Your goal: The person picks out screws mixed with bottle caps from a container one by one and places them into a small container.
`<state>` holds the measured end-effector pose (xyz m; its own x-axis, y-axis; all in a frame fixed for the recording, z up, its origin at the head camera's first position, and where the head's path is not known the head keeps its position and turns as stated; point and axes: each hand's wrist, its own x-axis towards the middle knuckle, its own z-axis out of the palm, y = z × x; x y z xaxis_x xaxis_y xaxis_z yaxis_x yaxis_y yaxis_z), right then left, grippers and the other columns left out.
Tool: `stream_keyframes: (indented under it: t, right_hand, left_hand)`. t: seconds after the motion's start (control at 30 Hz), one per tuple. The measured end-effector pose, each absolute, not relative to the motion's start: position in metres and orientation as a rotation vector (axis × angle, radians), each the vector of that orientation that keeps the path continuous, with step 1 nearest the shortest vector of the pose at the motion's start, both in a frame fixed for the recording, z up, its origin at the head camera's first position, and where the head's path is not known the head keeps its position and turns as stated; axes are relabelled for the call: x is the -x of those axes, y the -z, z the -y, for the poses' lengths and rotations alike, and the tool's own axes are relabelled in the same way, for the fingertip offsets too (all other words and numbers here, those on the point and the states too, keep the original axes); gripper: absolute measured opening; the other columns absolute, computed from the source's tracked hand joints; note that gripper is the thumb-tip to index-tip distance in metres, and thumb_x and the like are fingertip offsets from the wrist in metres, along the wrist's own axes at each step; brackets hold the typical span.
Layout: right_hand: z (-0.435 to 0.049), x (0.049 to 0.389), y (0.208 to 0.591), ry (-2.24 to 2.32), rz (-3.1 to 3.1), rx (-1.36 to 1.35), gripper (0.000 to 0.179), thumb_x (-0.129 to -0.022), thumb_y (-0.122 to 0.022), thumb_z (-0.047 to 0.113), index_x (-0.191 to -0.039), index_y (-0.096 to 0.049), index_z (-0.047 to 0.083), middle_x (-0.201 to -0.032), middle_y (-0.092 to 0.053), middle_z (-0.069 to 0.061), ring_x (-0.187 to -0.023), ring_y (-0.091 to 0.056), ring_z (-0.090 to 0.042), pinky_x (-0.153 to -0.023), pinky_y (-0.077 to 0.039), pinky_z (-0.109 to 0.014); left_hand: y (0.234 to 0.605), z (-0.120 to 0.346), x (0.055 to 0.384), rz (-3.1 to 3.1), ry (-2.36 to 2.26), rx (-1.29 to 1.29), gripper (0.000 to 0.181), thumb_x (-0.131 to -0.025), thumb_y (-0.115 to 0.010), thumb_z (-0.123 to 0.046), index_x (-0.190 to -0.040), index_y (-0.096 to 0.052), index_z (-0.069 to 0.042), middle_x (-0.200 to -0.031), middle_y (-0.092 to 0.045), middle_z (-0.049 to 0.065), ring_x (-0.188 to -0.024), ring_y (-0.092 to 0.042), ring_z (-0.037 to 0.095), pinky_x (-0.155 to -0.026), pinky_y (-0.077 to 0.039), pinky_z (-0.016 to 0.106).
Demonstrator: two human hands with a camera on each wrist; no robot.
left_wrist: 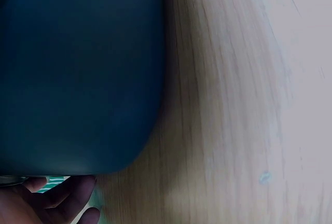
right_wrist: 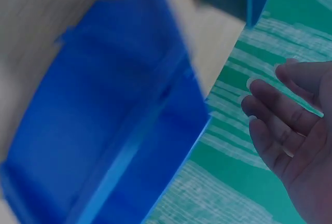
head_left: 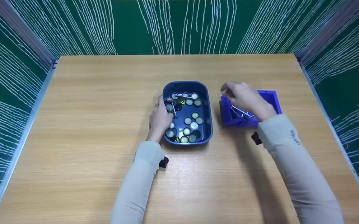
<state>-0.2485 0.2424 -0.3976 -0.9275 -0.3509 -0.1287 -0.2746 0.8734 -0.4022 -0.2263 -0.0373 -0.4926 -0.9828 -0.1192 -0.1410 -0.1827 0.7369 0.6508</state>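
A dark blue tub [head_left: 210,119] stands mid-table with many bottle caps [head_left: 194,125] in it. Among the caps lie a few slim metal screws or nails [head_left: 184,96]. My left hand [head_left: 160,116] grips the tub's left wall; in the left wrist view its fingers [left_wrist: 72,195] show at the tub's edge. My right hand [head_left: 243,96] is over the left part of a violet-blue bin [head_left: 269,96], fingers loosely bent, holding nothing in the right wrist view. Several long metal pieces [head_left: 241,112] like those in the tub lie in the bin, partly hidden by the hand.
The light wooden table [head_left: 104,109] carries both containers, with a gap between them. Green walls [head_left: 129,28] with white streaks enclose the back and sides. Dark wrist cameras [head_left: 164,162] sit on the grey sleeves [head_left: 136,186].
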Motion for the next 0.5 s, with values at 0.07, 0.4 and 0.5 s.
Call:
stream_keyframes:
  t: [0.07,0.4,0.5]
  right_hand:
    - [-0.230,0.250,0.398,0.573,-2.868,0.545,0.027,-0.100,-0.053,0.019,-0.123,-0.061,0.006,-0.117,-0.069,-0.017,-0.104,-0.067,-0.032,-0.091,-0.054,-0.048]
    - [-0.177,0.253,0.409,0.502,-2.886,0.659,0.029,-0.099,-0.057,0.022,-0.123,-0.059,0.007,-0.114,-0.068,-0.015,-0.101,-0.066,-0.030,-0.087,-0.054,-0.045]
    - [-0.165,0.254,0.417,0.465,-2.851,0.611,0.038,-0.099,-0.057,0.023,-0.132,-0.052,0.006,-0.124,-0.063,-0.018,-0.109,-0.064,-0.034,-0.093,-0.052,-0.049]
  left_hand:
    - [0.493,0.037,0.226,-2.849,-1.081,0.242,0.074,-0.091,-0.060,-0.012,-0.155,-0.023,-0.012,-0.139,-0.054,0.022,-0.122,-0.058,0.039,-0.099,-0.047,0.054]
    - [0.493,0.038,0.227,-2.851,-1.104,0.241,0.074,-0.088,-0.060,-0.011,-0.154,-0.025,-0.014,-0.135,-0.057,0.022,-0.120,-0.059,0.040,-0.097,-0.047,0.056]
    - [0.493,0.039,0.227,-2.844,-1.108,0.249,0.075,-0.089,-0.061,-0.011,-0.154,-0.024,-0.013,-0.137,-0.055,0.022,-0.122,-0.058,0.040,-0.099,-0.046,0.056]
